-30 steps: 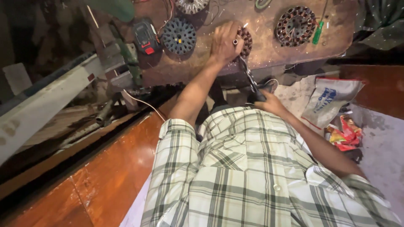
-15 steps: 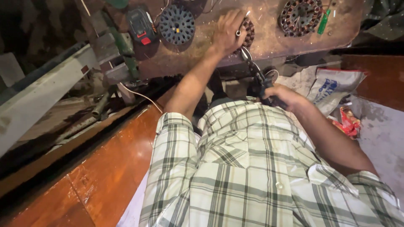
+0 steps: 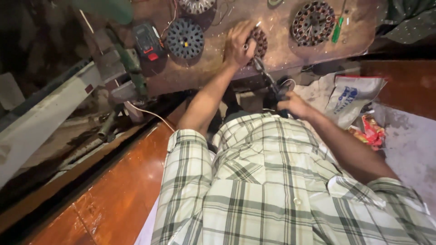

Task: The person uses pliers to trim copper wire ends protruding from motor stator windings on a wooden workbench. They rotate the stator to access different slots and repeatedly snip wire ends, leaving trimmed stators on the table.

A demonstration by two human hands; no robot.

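Observation:
My left hand (image 3: 238, 43) reaches out along the workbench (image 3: 218, 77) and presses down on a small round stator (image 3: 260, 40) with copper windings. A metal tool (image 3: 265, 75) with a thin shaft runs from that stator back toward me. My right hand (image 3: 295, 104) is closed around the tool's dark handle, just above my plaid shirt. The tool's tip is hidden by my left hand.
On the brown bench lie a dark round stator (image 3: 184, 38), a larger copper-wound stator (image 3: 313, 20), a green screwdriver (image 3: 336, 29) and a black-and-red meter (image 3: 147, 43). A white plastic bag (image 3: 352, 95) and red wrappers (image 3: 370, 131) lie at right. An orange wooden board (image 3: 113, 195) runs lower left.
My left hand stays on the small stator. My right hand with the tool handle shifted slightly sideways and back, and the view moved a little.

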